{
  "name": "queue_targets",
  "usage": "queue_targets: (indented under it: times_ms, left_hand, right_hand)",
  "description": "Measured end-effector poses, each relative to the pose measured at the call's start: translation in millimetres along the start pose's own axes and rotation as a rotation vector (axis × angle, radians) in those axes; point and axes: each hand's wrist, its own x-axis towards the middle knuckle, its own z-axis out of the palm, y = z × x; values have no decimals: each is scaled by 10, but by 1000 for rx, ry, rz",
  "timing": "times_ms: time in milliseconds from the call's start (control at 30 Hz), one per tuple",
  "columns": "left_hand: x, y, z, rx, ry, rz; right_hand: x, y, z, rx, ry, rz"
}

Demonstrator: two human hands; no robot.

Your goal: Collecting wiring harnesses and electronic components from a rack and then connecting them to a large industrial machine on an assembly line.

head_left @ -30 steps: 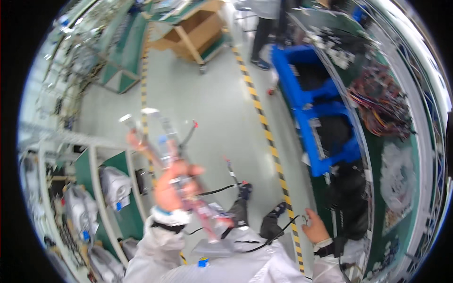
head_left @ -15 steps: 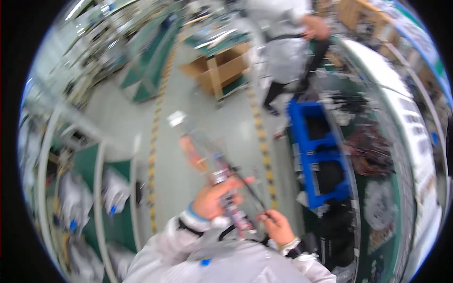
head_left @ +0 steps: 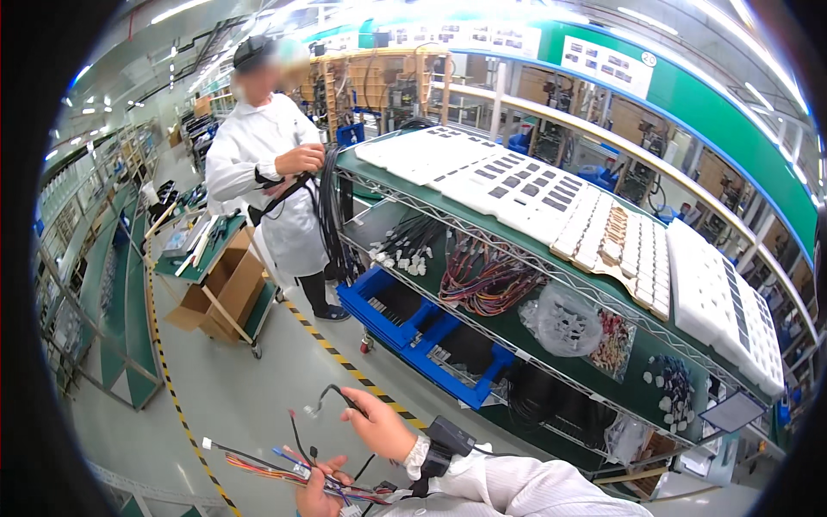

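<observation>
several coloured wires (head_left: 255, 468), left hand grip (head_left: 317, 495) clamped on them, right hand grip (head_left: 385, 428) pinching a black cable (head_left: 348, 399)

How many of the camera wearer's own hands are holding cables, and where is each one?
2: the left hand, partly cut off at the lower edge, grips a coloured wire bundle; the right hand, higher and further right, pinches a dark cable.
</observation>
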Motion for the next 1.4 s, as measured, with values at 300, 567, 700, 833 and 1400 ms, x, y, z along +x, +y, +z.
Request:
queue_targets:
  times_ms: [300,567,700,833,1400]
  left_hand:
    - [275,-64,98,52,-61,-80]
    - [658,-163,357,-169,16,-207]
    - [679,-16,55,-118,105,-153]
    - [695,-44,-360,-131,145,-195]
    - [694,-72,-651,-9,220,-167]
  right_hand:
    - [43,-178,-47,-434,-161,-140]
    - [-464,-624,-599,-868,-204,-319]
    - [-571,-1908,-1839,-1097,229,-73]
    - [-546,-2470,-3536,-1373,813,-197]
    - [-828,-2599,-4136,-1617,737,136]
